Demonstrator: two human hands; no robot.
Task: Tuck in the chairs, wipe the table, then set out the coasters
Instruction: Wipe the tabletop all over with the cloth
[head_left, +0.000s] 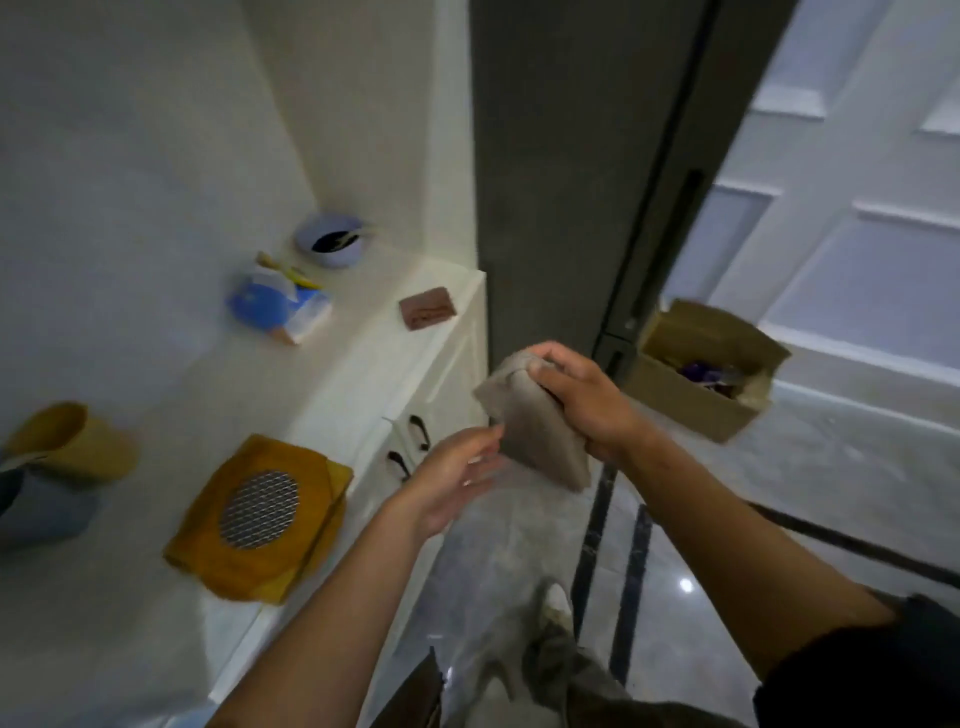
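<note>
A: Starting at the left, what's at risk on the white surface (363, 358)?

B: The yellow cup (72, 441) and the blue-grey cup (41, 512) stand close together near its edge. A careless elbow could tip either one. Beside them lies a yellow tray with a mesh disc (260, 519), which sits near the front lip and could be dragged off.

A: And further back?

B: A blue tissue pack (280, 306), a lilac bowl (332, 239) and a small brown block (427, 307). The block might be coasters or a folded cloth, but it's too blurred to say. If it's mistaken for the wrong thing, the last step goes astray.

A: What about the hands?

B: The left hand (447, 480) is spread and relaxed and holds nothing. Its fingertips are at the left edge of the beige cloth (535, 436), though I can't tell if they touch it. The cloth hangs folded in mid-air, over the floor and just off the surface's corner. The right hand (587, 400) has its fingers curled round the cloth's top.

A: So the main danger?

B: One-handed, the fold could slip open or the cloth could drop to the floor and pick up grit that then scratches or smears the table. No table or chairs are in view, so there's a walk ahead. The open cardboard box (706, 364) on the floor to the right is a trip hazard.
</note>
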